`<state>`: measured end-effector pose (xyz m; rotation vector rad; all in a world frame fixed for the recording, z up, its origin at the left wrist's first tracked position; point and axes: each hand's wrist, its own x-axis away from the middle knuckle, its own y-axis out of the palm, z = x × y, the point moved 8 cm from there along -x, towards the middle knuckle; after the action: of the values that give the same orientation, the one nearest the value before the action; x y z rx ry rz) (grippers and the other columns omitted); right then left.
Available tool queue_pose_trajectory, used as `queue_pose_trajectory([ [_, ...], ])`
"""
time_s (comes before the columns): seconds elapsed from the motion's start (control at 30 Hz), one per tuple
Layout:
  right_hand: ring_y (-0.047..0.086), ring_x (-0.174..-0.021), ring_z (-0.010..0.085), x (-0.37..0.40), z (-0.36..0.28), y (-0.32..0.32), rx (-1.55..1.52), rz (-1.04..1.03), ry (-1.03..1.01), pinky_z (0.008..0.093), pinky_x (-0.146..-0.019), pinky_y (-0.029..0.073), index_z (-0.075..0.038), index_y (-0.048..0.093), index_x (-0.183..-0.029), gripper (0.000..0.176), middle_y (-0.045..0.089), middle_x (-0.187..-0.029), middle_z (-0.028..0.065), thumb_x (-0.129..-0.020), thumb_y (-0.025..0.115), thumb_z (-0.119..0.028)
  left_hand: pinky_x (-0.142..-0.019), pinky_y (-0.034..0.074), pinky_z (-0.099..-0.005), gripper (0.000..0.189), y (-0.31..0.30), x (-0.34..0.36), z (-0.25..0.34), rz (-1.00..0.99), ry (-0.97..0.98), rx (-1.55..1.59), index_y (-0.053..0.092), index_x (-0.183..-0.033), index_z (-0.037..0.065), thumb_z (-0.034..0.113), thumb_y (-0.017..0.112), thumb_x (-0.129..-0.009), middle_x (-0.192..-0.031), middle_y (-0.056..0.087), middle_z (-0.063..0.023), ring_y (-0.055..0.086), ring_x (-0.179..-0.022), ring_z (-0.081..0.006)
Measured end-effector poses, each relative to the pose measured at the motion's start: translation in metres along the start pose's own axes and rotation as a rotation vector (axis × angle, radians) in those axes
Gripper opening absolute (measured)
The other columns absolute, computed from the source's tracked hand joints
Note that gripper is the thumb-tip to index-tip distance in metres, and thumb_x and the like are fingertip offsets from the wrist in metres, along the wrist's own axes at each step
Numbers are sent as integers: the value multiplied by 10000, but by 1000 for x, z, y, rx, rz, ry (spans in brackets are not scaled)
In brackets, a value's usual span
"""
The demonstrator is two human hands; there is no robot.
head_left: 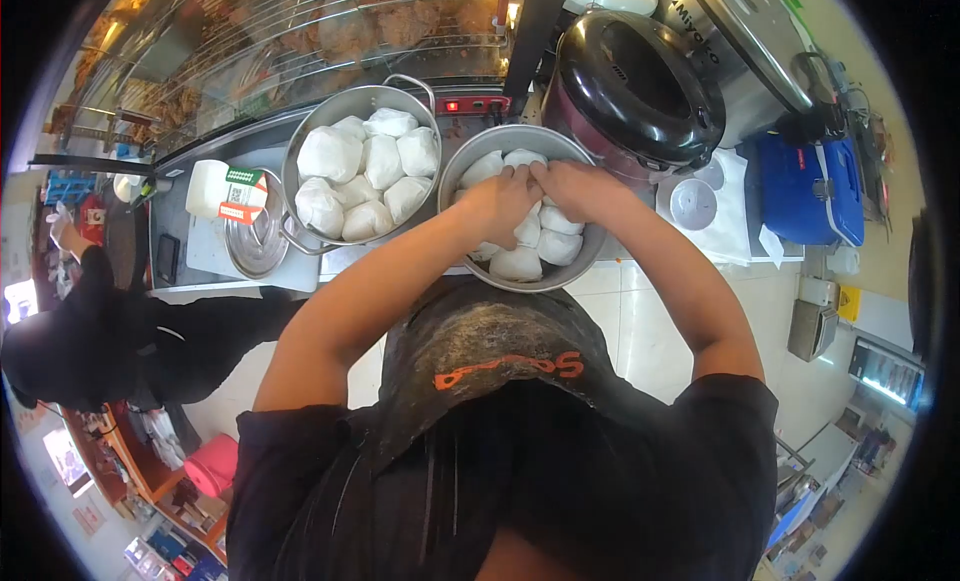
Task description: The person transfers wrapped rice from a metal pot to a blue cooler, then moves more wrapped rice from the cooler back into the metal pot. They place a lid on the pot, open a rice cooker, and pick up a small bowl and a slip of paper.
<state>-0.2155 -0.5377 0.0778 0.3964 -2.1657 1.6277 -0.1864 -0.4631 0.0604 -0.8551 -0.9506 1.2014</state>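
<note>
A round metal pot (600,243) stands at the counter's front edge, filled with white wrapped bundles (516,264). Both of my hands reach into it from above. My left hand (502,207) curls around a white bundle near the middle, thumb toward me. Against it, my right hand (575,189) has its fingers bent and pressed on the same spot. The hands cover much of the bundle they grip. Just left is a second metal pot (288,171) with two handles, holding several similar white bundles (332,153).
A black-lidded rice cooker (640,86) stands behind right, near a blue cooler box (812,191). Plastic cups (692,203) sit on white sheets. At left are a paper box (228,191), a metal lid (255,251) and a phone (168,258). Another person (130,336) works at far left.
</note>
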Motion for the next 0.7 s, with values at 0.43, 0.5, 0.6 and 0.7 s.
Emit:
queue_pose_trajectory([
  [0.43,674,-919,440,-2,13,0,-264,68,144,495,-754,541,-47,417,-1258,652,672,-921,233,-687,719,39,-978,489,-445,1023,11,-7,0,-81,-37,-81,414,-1382,-26,233,899,-519,-1243,564,-244,554,-1171,-394],
  [0.5,665,-940,448,13,7,-14,-167,133,183,496,-786,533,-47,414,-1256,694,667,-927,240,-648,740,33,-983,489,-451,1017,-1,-5,6,-32,-56,-67,413,-1373,-33,226,899,-518,-1242,563,-245,557,-1165,-395],
  [0.6,651,-974,457,34,12,-28,-233,265,216,499,-829,516,-49,414,-1249,718,661,-943,254,-618,751,4,-991,490,-450,999,-1,1,3,75,-113,14,425,-1358,-29,213,898,-512,-1240,561,-247,567,-1149,-395],
  [0.7,653,-905,421,58,16,-48,-390,416,209,443,-812,510,-53,431,-1232,698,659,-939,235,-607,744,-32,-990,493,-442,967,32,-3,-9,114,-155,61,443,-1364,24,191,885,-521,-1241,554,-245,571,-1142,-397],
])
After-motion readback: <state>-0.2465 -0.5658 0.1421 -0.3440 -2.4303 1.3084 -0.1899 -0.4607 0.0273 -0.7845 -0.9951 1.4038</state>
